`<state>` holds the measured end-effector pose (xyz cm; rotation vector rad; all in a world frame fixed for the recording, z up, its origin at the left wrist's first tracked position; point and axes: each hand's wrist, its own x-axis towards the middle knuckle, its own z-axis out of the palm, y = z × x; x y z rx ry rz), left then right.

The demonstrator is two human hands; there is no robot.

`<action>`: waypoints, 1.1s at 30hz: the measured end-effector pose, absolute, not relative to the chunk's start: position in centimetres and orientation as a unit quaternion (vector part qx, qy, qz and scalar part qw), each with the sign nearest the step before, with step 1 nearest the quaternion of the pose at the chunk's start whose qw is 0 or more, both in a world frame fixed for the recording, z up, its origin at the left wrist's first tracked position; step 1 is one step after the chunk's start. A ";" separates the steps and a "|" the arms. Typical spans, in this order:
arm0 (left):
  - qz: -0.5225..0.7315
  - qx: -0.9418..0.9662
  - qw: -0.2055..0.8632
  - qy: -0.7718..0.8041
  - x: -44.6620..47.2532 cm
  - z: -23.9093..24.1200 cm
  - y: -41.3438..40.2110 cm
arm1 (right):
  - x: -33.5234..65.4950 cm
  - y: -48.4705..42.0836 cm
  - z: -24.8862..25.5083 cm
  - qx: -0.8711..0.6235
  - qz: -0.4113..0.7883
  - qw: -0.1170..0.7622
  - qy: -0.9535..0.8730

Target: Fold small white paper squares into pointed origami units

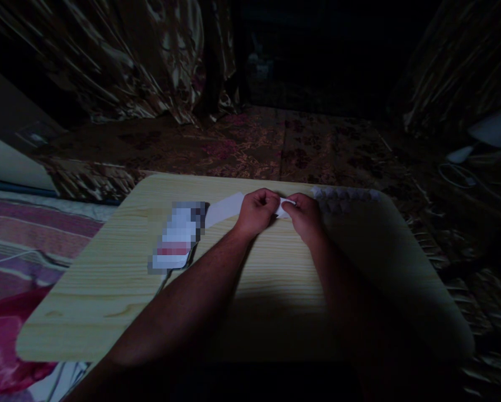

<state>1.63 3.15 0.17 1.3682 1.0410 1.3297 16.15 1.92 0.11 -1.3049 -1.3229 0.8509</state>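
Note:
Both of my hands meet over the far middle of a light wooden table [108, 290]. My left hand [256, 212] and my right hand [304, 216] are closed, pinching a white sheet of paper [225, 209] between them. The paper runs out to the left from under my left hand and lies flat on the table. A small white corner of the sheet shows between my thumbs.
A blurred white and red object [177, 237] lies on the table left of my hands. A white textured piece [346, 195] sits at the far right edge. A patterned carpet [254, 145], shiny curtains [128, 61] and a striped cloth [24, 240] surround the table.

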 end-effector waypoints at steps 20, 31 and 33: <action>0.563 0.543 0.454 0.427 1.7 -0.5 3.6 | 16.2 2.3 -0.3 -0.532 0.408 0.542 -0.507; 0.571 0.532 0.451 0.432 1.8 0.1 3.4 | 16.0 1.8 0.5 -0.550 0.406 0.489 -0.541; 0.566 0.543 0.453 0.424 1.8 0.1 3.4 | 16.0 1.6 0.6 -0.559 0.384 0.483 -0.554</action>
